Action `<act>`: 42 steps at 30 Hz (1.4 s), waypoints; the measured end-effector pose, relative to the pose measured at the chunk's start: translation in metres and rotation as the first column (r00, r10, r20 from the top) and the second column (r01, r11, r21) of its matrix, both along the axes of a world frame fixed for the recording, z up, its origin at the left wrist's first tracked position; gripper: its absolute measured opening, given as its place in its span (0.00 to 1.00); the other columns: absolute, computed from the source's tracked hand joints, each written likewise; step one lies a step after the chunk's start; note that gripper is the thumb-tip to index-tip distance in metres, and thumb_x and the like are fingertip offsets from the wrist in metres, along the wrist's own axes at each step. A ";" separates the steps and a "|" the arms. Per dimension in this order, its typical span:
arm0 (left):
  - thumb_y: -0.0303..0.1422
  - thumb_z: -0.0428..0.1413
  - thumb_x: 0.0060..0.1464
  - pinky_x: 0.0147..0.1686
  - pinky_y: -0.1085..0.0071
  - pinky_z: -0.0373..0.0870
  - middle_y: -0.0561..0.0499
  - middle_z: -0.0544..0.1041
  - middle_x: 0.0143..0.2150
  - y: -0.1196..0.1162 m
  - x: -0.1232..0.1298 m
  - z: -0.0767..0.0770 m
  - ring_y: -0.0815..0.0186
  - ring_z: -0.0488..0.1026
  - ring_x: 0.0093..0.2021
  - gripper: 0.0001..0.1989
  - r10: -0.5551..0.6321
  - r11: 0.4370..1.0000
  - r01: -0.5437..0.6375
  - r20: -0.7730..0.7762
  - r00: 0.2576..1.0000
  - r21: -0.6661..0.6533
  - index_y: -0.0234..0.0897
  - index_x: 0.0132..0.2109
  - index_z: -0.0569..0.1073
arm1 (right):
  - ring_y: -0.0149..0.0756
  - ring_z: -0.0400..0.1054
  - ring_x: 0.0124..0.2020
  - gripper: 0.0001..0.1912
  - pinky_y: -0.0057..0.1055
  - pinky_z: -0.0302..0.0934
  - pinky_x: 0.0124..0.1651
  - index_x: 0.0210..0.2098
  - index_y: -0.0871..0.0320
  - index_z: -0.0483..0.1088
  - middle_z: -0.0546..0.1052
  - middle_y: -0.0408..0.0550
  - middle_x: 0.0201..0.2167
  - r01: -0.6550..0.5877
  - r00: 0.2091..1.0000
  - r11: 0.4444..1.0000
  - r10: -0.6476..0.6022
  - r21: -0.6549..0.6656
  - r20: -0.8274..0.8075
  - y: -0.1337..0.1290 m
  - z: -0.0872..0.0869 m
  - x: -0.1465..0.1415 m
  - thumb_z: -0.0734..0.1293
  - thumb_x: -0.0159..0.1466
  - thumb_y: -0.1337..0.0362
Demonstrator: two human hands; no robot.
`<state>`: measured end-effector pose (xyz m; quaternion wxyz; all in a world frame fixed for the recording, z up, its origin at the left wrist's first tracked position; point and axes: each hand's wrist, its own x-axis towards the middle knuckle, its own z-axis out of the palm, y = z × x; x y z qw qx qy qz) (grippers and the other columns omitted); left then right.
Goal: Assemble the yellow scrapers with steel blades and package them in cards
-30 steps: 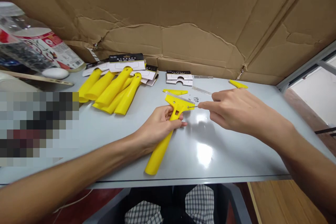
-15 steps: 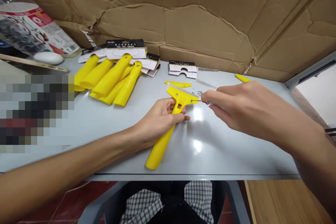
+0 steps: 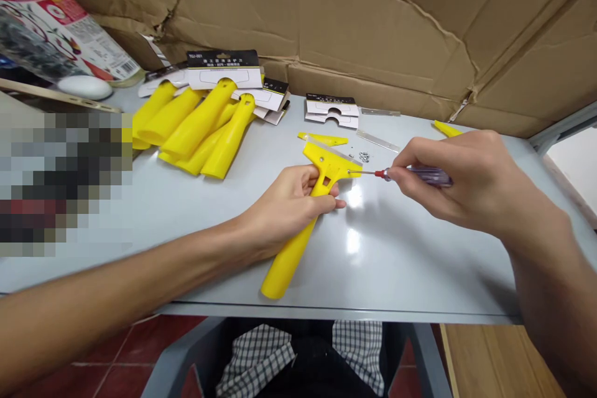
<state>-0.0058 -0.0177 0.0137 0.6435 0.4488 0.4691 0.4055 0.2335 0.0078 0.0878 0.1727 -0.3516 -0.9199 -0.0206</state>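
My left hand (image 3: 298, 199) is wrapped around the neck of a yellow scraper (image 3: 291, 261), whose wide head points away from me. A thin blade shows along the head's far edge. In my right hand (image 3: 466, 180) is a screwdriver (image 3: 426, 175) with a clear purple handle and red collar. Its tip meets the hole at the right end of the scraper head. Just beyond the head lie a small pile of screws (image 3: 364, 157) and a flat yellow strip (image 3: 324, 139). A metal blade (image 3: 379, 140) rests farther back.
Several yellow scraper handles (image 3: 228, 143) with black and white cards (image 3: 224, 69) are heaped at the left. More cards (image 3: 332, 109) lie at the back, near another yellow piece (image 3: 446, 128). A large labelled bottle (image 3: 69, 31) and a white mouse (image 3: 84, 87) stand far left. Cardboard (image 3: 373, 31) walls the back.
My right hand has drawn back to the right along the screwdriver, so its collar and handle now show. My left hand still holds the scraper. The view has shifted slightly.
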 end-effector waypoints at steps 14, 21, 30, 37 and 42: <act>0.28 0.69 0.46 0.42 0.64 0.71 0.50 0.77 0.37 0.002 -0.003 0.000 0.60 0.75 0.40 0.11 0.067 0.998 -0.067 -0.087 0.994 0.000 0.36 0.32 0.73 | 0.43 0.77 0.33 0.08 0.38 0.65 0.35 0.49 0.49 0.79 0.84 0.47 0.36 -0.001 1.000 0.997 0.000 -0.082 -0.011 -0.008 -0.002 0.013 0.67 0.73 0.61; 0.24 0.68 0.46 0.44 0.64 0.76 0.51 0.77 0.37 0.002 -0.002 0.002 0.63 0.75 0.39 0.10 0.074 0.997 -0.074 -0.064 0.995 0.002 0.36 0.32 0.74 | 0.37 0.75 0.29 0.07 0.36 0.64 0.35 0.49 0.51 0.75 0.83 0.44 0.34 -0.027 0.999 0.997 0.025 0.071 0.021 -0.009 -0.004 0.008 0.65 0.75 0.61; 0.26 0.69 0.50 0.46 0.63 0.80 0.51 0.77 0.36 0.000 -0.001 0.004 0.62 0.77 0.40 0.10 0.083 0.997 -0.083 -0.078 0.993 0.005 0.35 0.34 0.75 | 0.32 0.67 0.21 0.10 0.33 0.57 0.31 0.47 0.51 0.74 0.73 0.37 0.24 0.028 0.999 0.974 -0.032 0.224 0.016 -0.011 -0.010 0.007 0.64 0.77 0.55; 0.27 0.69 0.49 0.47 0.62 0.79 0.50 0.78 0.38 0.000 -0.002 0.002 0.61 0.79 0.41 0.10 0.059 0.998 -0.059 -0.053 0.997 0.018 0.36 0.33 0.74 | 0.36 0.62 0.19 0.15 0.37 0.48 0.28 0.40 0.51 0.75 0.68 0.39 0.19 0.122 0.988 0.928 -0.147 0.352 0.043 -0.009 -0.014 0.007 0.62 0.76 0.51; 0.27 0.69 0.48 0.44 0.64 0.78 0.50 0.77 0.36 -0.001 -0.001 0.004 0.59 0.80 0.41 0.12 0.104 0.995 -0.104 -0.051 0.993 0.005 0.37 0.32 0.72 | 0.42 0.77 0.29 0.09 0.37 0.59 0.30 0.47 0.47 0.71 0.80 0.42 0.32 0.141 0.989 0.965 -0.145 0.223 0.002 -0.013 -0.011 0.010 0.66 0.70 0.54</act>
